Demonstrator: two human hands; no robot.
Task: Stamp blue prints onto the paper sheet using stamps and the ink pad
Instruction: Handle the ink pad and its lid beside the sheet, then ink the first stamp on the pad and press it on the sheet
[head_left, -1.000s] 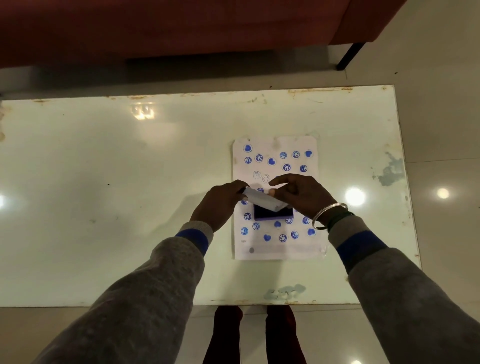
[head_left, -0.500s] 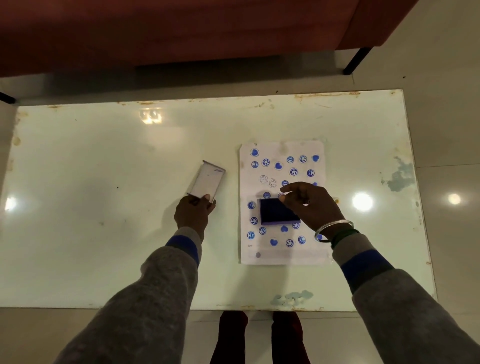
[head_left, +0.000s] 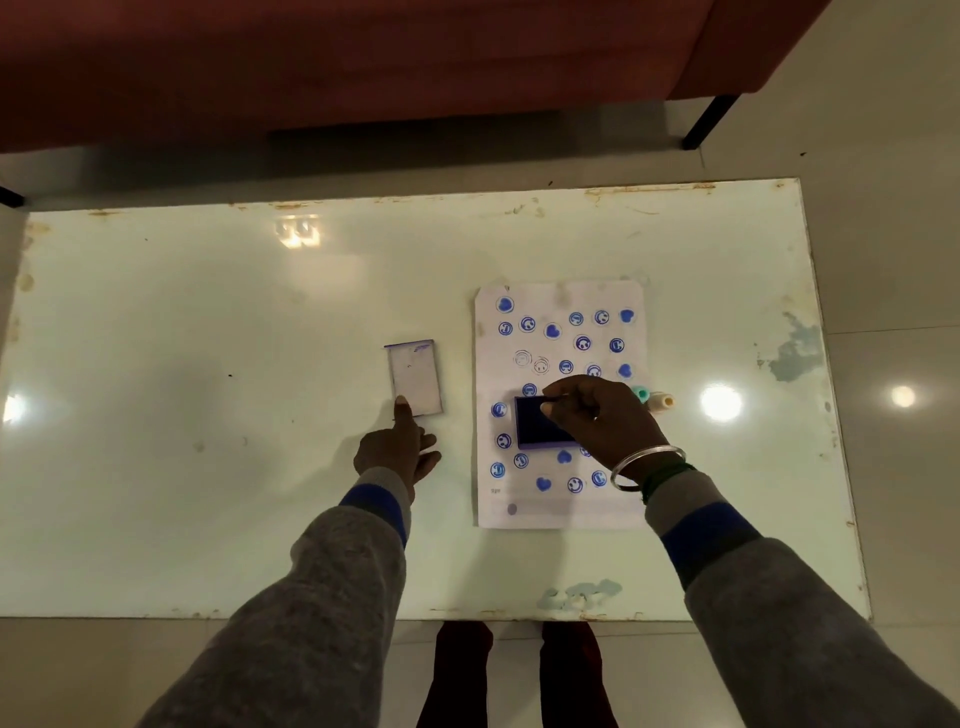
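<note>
The white paper sheet (head_left: 561, 512) lies on the table right of centre, covered with several blue smiley and heart prints. The open blue ink pad (head_left: 532, 423) sits on the middle of the sheet. My right hand (head_left: 602, 421) is over the pad's right part, its curled fingers and thumb holding the pad's far edge. The pad's white lid (head_left: 415, 376) lies flat on the table left of the sheet. My left hand (head_left: 397, 452) touches the lid's near edge with a straight index finger. Two small stamps, a green one (head_left: 642, 393) and an orange one (head_left: 662, 401), lie just beyond my right hand.
The pale glossy table (head_left: 208, 364) has worn, rusty edges and chipped patches at the right and front. A red sofa (head_left: 363, 62) with a dark leg (head_left: 709, 122) stands beyond the far edge. My feet (head_left: 462, 675) show under the near edge.
My left hand carried the lid off the ink pad to the left and laid it flat on the table; now only the index finger touches it. My right hand stayed on the pad.
</note>
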